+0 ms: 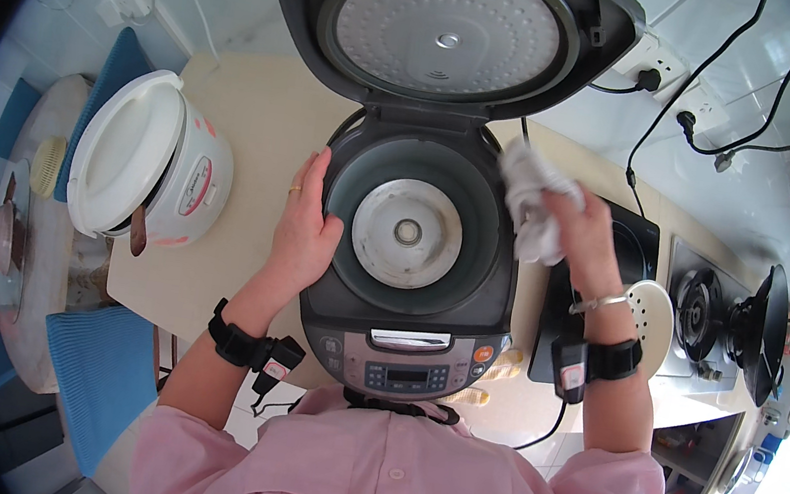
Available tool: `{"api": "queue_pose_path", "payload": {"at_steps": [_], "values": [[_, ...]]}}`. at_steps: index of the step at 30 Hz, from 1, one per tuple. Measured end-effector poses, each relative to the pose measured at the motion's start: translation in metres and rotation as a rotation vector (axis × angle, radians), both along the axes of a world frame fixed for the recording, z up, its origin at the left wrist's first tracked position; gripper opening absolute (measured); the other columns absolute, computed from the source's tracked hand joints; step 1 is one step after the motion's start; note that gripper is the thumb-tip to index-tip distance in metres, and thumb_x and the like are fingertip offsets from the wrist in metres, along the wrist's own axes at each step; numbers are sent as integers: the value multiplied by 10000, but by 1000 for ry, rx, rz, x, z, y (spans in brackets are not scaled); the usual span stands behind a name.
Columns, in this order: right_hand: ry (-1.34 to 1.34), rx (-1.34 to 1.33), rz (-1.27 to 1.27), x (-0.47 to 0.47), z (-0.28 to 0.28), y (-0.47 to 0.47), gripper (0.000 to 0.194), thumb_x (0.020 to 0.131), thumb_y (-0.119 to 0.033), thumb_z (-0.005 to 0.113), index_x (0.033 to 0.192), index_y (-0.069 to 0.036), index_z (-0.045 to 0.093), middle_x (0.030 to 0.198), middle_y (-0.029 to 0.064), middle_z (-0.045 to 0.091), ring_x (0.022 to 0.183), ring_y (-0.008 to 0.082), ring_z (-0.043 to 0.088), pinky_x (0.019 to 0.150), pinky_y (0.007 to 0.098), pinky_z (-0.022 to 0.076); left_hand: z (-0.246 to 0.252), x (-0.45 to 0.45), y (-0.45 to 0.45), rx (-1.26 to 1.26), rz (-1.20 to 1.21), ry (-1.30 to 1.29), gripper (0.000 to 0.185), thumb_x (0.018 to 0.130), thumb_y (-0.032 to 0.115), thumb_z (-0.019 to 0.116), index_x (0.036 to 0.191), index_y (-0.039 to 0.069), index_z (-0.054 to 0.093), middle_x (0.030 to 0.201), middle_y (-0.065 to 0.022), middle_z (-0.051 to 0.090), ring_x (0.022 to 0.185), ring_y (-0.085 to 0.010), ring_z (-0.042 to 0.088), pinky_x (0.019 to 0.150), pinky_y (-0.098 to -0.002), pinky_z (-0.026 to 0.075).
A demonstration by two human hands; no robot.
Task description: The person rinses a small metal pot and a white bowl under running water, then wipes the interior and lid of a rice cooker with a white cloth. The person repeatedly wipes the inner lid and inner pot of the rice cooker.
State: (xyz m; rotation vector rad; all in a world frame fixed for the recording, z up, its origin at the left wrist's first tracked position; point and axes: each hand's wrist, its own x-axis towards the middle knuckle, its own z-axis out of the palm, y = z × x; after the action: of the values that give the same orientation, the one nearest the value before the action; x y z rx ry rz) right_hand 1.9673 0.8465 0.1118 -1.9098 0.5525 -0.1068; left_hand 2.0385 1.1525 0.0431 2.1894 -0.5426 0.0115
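A dark grey rice cooker [408, 302] stands in front of me with its lid [447, 34] raised. No inner pot sits inside it, so the round heating plate [380, 245] shows at the bottom, with some brownish marks. My left hand [305, 230] lies flat along the cooker's left side, thumb near the rim. Bunched in my right hand [586, 232] is a white cloth [534, 198], which hangs by the cooker's right side and looks slightly blurred. Whether the cloth touches the cooker there, I cannot tell.
Left on the counter [262, 115] is a white Midea rice cooker [203, 182] with its lid ajar. To the right are a black induction cooktop [550, 329], a cream perforated bowl [650, 321] and a gas stove [696, 312]. Black cords run to wall sockets [699, 104].
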Motion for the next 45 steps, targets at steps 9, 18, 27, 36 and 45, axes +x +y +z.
{"api": "queue_pose_path", "payload": {"at_steps": [9, 18, 27, 36, 45], "values": [[-60, -1199, 532, 55, -10, 44, 470, 757, -190, 614, 1225, -172, 566, 1145, 133, 547, 1074, 293, 512, 859, 395, 442, 4, 0, -1, 39, -23, 21, 675, 745, -61, 440, 1386, 138, 372, 1421, -277, 239, 1275, -420, 346, 993, -390, 376], [155, -1274, 564, 62, 3, 52, 462, 762, -253, 601, 1205, -126, 561, 1138, 180, 548, 1044, 281, 548, 784, 385, 475, 4, -2, 0, 6, -13, 60, 672, 744, -65, 437, 1382, 140, 378, 1431, -266, 233, 1279, -403, 347, 971, -372, 392], [160, -1173, 617, 57, 9, 47, 455, 718, -189, 611, 1157, -88, 549, 1025, 217, 556, 925, 344, 605, 767, 422, 506, 5, -3, -2, -14, 6, 72, 648, 762, -51, 440, 1380, 136, 381, 1441, -247, 232, 1300, -381, 323, 1019, -370, 341], [241, -898, 715, -27, 29, 25, 507, 718, -210, 654, 1194, -91, 527, 1046, 218, 546, 938, 369, 592, 786, 427, 513, 3, -2, -1, -36, 3, 133, 655, 759, -49, 425, 1387, 127, 368, 1459, -229, 211, 1353, -359, 254, 1080, -379, 277], [-177, -1230, 525, 48, 4, 33, 467, 726, -142, 634, 1189, -172, 577, 1088, 158, 536, 1016, 325, 543, 800, 378, 486, 3, -1, -1, 16, -12, 42, 663, 748, -72, 446, 1376, 131, 374, 1423, -272, 236, 1263, -411, 358, 984, -383, 383]]}}
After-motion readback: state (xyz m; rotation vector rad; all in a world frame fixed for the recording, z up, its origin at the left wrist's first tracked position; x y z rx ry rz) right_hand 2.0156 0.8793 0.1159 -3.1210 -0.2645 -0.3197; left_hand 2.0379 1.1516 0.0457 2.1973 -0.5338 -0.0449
